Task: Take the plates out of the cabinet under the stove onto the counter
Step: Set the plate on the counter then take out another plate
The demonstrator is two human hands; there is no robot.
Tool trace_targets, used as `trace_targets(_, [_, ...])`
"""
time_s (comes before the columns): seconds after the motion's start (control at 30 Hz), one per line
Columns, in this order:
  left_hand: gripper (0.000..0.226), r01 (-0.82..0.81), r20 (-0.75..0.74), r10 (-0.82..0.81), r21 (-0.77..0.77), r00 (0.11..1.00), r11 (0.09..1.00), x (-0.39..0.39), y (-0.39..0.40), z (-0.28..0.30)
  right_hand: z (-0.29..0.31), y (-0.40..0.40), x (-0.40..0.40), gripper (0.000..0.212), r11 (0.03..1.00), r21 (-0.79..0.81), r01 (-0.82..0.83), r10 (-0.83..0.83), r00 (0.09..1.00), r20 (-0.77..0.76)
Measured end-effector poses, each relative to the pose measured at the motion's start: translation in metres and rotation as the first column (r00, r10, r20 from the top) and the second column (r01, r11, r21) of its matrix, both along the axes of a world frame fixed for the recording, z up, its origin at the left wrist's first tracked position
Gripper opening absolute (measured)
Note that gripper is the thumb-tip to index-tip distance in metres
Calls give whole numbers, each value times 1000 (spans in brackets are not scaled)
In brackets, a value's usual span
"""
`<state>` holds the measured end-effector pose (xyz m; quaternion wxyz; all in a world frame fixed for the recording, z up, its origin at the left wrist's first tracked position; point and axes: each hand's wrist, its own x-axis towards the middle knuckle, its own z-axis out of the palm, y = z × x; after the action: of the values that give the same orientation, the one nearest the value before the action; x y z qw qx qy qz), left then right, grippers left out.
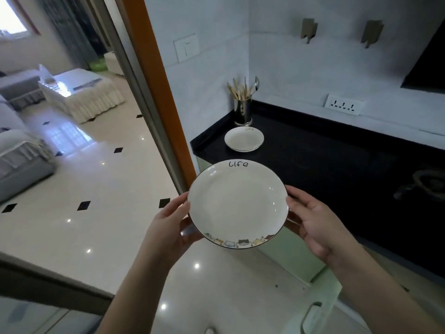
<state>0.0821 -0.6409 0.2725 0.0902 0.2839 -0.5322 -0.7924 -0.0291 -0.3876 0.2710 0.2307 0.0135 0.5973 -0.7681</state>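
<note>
I hold a white plate [237, 203] with a dark rim, the word "Life" at its far edge and small cartoon figures at its near edge. My left hand [172, 221] grips its left rim and my right hand [313, 221] grips its right rim. The plate hovers level above the floor, just in front of the left end of the black counter [325, 160]. A second matching plate [244, 139] lies flat on the counter near its far left corner. The pale green cabinet door [320, 307] stands open at the lower right.
A steel holder with chopsticks and a spoon [243, 109] stands in the counter's corner behind the second plate. The stove burner [423, 184] sits at the right. An orange door frame [154, 75] borders the counter on the left. A wall socket strip [343, 104] is above the counter.
</note>
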Motion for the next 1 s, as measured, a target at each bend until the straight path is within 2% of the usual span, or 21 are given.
trace_targets(0.27, [21, 39, -16, -38, 43, 999, 998, -45, -92, 19, 0, -96, -35, 25, 998, 12, 67, -67, 998, -8])
trace_targets(0.47, [22, 144, 43, -143, -12, 989, 989, -104, -126, 14, -2, -115, -58, 25, 984, 22, 179, -179, 984, 1])
trace_targets(0.7, [20, 335, 76, -335, 19, 939, 942, -193, -102, -10, -18, -77, -98, 25, 947, 41, 318, -318, 948, -6])
trace_targets(1.0, [21, 437, 161, -426, -41, 890, 898, -313, -43, -39, -55, -27, -174, 32, 889, 73, 451, -453, 892, 1])
